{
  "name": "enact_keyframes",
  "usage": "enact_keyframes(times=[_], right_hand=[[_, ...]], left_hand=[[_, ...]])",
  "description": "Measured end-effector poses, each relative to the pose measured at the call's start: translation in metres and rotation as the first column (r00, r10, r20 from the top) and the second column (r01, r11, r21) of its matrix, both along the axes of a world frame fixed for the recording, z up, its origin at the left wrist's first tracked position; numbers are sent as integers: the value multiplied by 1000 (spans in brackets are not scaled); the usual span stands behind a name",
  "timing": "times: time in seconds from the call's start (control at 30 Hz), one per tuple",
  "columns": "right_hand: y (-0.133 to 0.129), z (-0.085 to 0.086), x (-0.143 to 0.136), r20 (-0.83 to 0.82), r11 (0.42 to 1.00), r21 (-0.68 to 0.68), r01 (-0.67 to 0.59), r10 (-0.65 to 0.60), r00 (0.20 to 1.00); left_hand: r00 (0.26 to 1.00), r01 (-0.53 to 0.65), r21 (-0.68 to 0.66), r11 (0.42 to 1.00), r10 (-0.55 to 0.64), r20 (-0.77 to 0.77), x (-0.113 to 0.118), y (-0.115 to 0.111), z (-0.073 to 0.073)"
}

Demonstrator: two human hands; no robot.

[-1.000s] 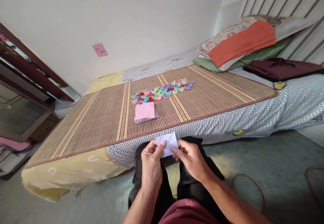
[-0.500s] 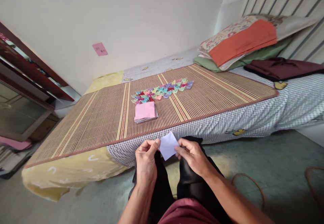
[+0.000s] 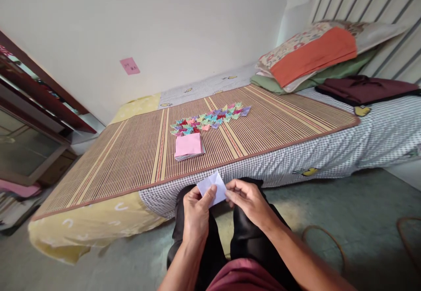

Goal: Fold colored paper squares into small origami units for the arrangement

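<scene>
Above my lap, both hands hold a small folded sheet of pale lavender origami paper (image 3: 217, 192), with crease lines on it. My left hand (image 3: 198, 207) grips it from the left, the thumb lying flat over its face and the fingers behind. At the right corner, my right hand (image 3: 246, 201) pinches the edge between thumb and fingers. A stack of square paper (image 3: 188, 145) with a pink sheet on top lies on the bed in front of me. Just behind it stand several small folded paper pieces (image 3: 210, 118) in many colours, set in rows.
A striped bamboo mat (image 3: 138, 150) covers the bed over a checked sheet (image 3: 276, 166). Pillows (image 3: 312, 56) and a folded maroon cloth (image 3: 365, 90) lie at the right. A pink note (image 3: 130, 66) is on the wall. A cable (image 3: 324, 229) loops on the floor.
My left thumb has moved right, from the paper's left corner onto its face. The paper now shows a wider shape to the left, with creases visible. My right hand stays at the right corner.
</scene>
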State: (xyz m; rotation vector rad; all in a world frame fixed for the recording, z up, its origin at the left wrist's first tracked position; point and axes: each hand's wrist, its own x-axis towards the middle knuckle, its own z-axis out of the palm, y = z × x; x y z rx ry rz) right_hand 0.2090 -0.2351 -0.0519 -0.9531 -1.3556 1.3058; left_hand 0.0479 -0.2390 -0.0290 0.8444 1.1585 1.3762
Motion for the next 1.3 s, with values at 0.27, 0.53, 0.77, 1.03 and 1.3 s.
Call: enact_keyframes(times=[0.27, 0.53, 0.77, 1.03, 1.3], right_hand=[[3, 3, -15, 8, 995, -50, 92, -92, 996], [6, 7, 12, 8, 993, -60, 102, -102, 995], [0, 13, 2, -33, 994, -60, 95, -97, 995], [-4, 19, -15, 189, 979, 163, 122, -152, 970], [-6, 16, -12, 143, 969, 144, 203, -223, 964]], left_hand=[[996, -47, 61, 997, 51, -69, 5, -5, -4], [964, -59, -113, 992, 86, 250, -6, 12, 9], [965, -79, -89, 993, 99, 243, -1, 10, 10], [980, -77, -36, 996, 83, 182, 10, -1, 5], [979, 29, 5, 1000, -30, 201, 21, -4, 5]])
